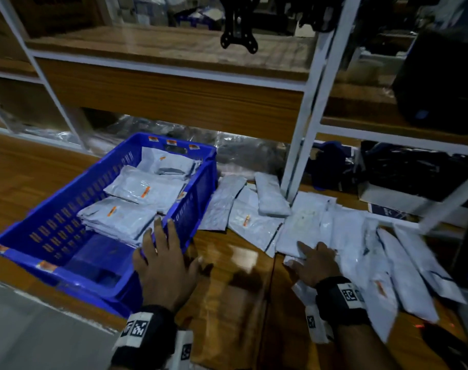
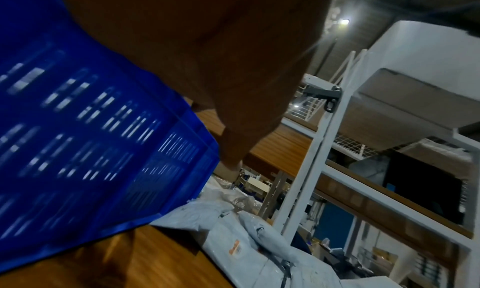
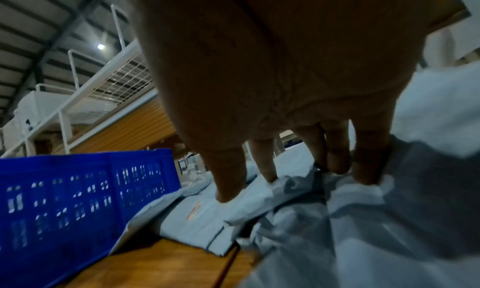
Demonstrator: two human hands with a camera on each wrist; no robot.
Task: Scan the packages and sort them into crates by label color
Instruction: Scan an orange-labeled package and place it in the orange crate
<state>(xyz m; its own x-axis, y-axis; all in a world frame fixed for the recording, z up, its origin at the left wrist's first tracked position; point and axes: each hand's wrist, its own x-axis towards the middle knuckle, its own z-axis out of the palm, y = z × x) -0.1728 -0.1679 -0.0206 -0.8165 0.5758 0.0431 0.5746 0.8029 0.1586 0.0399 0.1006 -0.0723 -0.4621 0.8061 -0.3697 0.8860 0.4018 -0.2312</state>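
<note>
packages: a loose heap of pale grey-white plastic mailer bags (image 1: 305,225) sprawled over the right half of the wooden bench, some overlapping, a few showing small orange labels; more of the same are stacked flat inside the crate.

feel: we'd guess light, soft and floppy. The film wrinkles under the fingertips (image 3: 228,192) in the right wrist view, and it looks slick, so a bag taken from the heap could drag its neighbours along.

where to grab: we reckon a pinch at a free corner or the sealed edge, peeling one bag off the top, beats pressing flat on the middle.

right hand (image 1: 317,265): fingers spread and resting on top of the heap, tips touching the film, not curled round anything yet.

left hand (image 1: 164,265): fingers straight and splayed, laid over the near right corner of the crate, holding nothing.

crate: blue slotted plastic crate (image 1: 54,231) with orange tags on its rim, sitting left of the heap, its right wall touching the nearest bags.

bench: brown wood-grain top (image 1: 235,265), a bare strip between the two hands, good room to slide a bag out.

edges: white metal shelf upright (image 1: 305,124) lands right among the bags, and the shelf above hangs low, so lifts should probably stay low and come toward us.

scanner: can't make one out for sure, just a faint red glow at the bottom right.
</note>
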